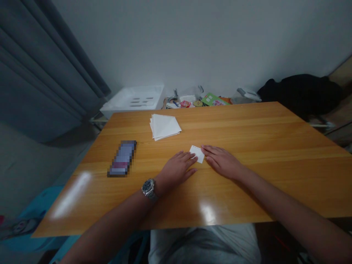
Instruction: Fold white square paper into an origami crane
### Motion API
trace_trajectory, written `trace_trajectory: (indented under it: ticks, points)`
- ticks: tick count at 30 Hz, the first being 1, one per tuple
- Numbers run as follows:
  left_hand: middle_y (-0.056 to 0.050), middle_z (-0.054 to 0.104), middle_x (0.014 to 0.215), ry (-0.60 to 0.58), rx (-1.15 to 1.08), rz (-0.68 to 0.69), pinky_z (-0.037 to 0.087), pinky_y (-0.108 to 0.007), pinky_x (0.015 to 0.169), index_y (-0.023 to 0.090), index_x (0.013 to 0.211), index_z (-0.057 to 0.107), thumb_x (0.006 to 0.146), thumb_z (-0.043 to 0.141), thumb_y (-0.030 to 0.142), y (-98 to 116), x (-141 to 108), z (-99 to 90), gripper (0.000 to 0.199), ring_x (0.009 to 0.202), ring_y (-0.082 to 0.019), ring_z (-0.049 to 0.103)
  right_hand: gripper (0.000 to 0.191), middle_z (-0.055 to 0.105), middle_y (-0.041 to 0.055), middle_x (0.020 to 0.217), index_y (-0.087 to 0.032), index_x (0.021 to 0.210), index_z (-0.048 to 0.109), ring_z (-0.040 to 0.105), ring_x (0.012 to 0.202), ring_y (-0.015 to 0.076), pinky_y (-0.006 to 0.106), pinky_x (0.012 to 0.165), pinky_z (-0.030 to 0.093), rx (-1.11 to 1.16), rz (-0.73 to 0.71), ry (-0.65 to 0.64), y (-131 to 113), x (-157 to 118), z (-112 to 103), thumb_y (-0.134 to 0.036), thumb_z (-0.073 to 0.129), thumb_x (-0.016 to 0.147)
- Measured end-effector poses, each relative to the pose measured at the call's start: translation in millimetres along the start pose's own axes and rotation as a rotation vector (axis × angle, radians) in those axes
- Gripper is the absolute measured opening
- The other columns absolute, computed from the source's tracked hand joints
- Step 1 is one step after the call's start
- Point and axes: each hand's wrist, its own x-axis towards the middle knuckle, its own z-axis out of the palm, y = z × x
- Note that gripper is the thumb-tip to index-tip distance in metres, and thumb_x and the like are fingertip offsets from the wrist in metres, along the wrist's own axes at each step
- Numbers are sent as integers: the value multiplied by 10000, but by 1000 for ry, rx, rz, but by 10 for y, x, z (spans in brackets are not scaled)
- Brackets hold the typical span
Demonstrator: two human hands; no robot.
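A small white piece of paper [198, 154], roughly square with punched holes along its far edge, lies on the wooden table [247, 132]. Fingers of my left hand [178, 167] rest flat on its left side, the thumb stretched out toward me. On the right, my right hand [222, 160] lies with its fingertips at the paper's right edge, fingers extended and close together. Neither hand grips the paper. A metal watch [149, 187] is on my left wrist. Farther back sits a stack of white paper sheets [165, 126] with punched edges, slightly fanned.
A phone [122, 159], pixelated, lies left of my left hand. Behind the table stand a white plastic tray [118, 104] and a cluster of small items with a green booklet [213, 99]. A black cloth-like heap [302, 93] is at the right. A blue chair [41, 205] stands at left.
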Motion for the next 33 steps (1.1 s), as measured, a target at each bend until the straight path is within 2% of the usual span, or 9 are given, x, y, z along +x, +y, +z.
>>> trace_trajectory:
  ticks: [7, 10, 14, 20, 25, 28, 33]
  points:
    - [-90, 640, 1301, 31, -23, -17, 457, -421, 1038, 218, 1299, 627, 1021, 473, 399, -45, 66, -25, 366, 1189, -252, 583, 401, 602, 140, 1408, -203, 1319, 655, 573, 1274, 312, 506, 1062, 477, -24, -124, -38, 5, 197, -173, -389, 528, 986]
    - [-86, 646, 1285, 24, -25, -14, 473, -416, 1010, 220, 1295, 631, 1021, 477, 381, -68, 67, -36, 353, 1168, -251, 591, 419, 630, 132, 1361, -213, 1356, 624, 609, 1212, 295, 475, 1010, 516, -2, -150, -3, -5, 226, -120, -385, 551, 980]
    - [-89, 634, 1300, 39, -31, -6, 481, -419, 1006, 233, 1279, 651, 1019, 482, 359, -101, 61, -37, 335, 1158, -248, 596, 319, 667, 107, 1303, -247, 1251, 698, 641, 1162, 259, 436, 986, 533, 61, -145, 82, -9, 178, 4, -356, 542, 995]
    - [-83, 664, 1234, 53, -34, -3, 501, -416, 980, 240, 1240, 677, 1017, 485, 337, -147, 74, -14, 310, 1092, -239, 624, 389, 646, 129, 1343, -238, 1283, 682, 632, 1192, 285, 457, 995, 534, 77, -152, 107, -53, 119, 23, -424, 618, 948]
    - [-81, 675, 1213, 62, -82, -21, 520, -368, 977, 206, 1242, 657, 1023, 475, 321, -167, 84, 8, 307, 1098, -222, 635, 295, 700, 95, 1261, -242, 1201, 717, 663, 1145, 253, 428, 983, 544, 9, -209, 112, -80, 141, 39, -368, 537, 1004]
    - [-84, 648, 1265, 86, -109, -61, 531, -351, 981, 187, 1250, 647, 1017, 489, 325, -175, 84, 32, 313, 1116, -217, 636, 291, 718, 75, 1237, -225, 1111, 744, 682, 1119, 245, 406, 963, 557, -52, -241, 107, -99, 147, 63, -310, 477, 1030]
    - [-96, 635, 1277, 117, -122, -57, 511, -372, 1030, 178, 1212, 667, 1002, 527, 329, -209, 98, 83, 295, 1146, -224, 618, 259, 719, 50, 1238, -248, 1081, 746, 689, 1099, 227, 386, 929, 571, -6, -200, 114, -113, 146, 63, -313, 504, 1017]
